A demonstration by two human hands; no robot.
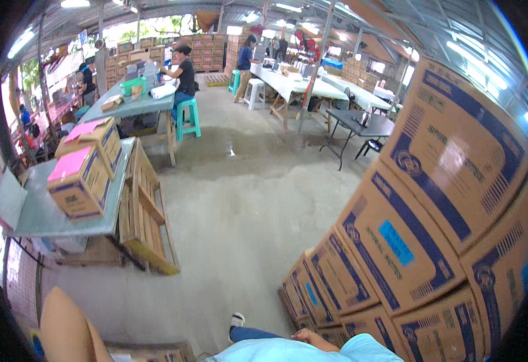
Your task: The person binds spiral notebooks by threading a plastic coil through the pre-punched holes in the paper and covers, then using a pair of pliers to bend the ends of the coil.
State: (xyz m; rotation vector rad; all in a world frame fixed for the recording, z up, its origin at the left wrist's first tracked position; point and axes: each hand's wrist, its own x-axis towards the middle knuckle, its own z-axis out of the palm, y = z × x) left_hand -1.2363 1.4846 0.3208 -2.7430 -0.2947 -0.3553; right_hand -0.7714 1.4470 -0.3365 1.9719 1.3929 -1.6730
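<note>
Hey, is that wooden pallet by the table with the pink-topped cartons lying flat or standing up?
Standing on edge: the wooden pallet rises from the concrete floor alongside the table, its slatted face turned sideways.

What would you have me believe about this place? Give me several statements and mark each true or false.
1. Pink sheets lie on two boxes on the near table. True.
2. The seated person's stool is red. False: it is turquoise.
3. A wooden pallet stands on edge beside the near table. True.
4. The big carton stack is on the left. False: it is on the right.
5. The right hand is holding up a carton. False: it is low in the view, with no carton in it.
</note>
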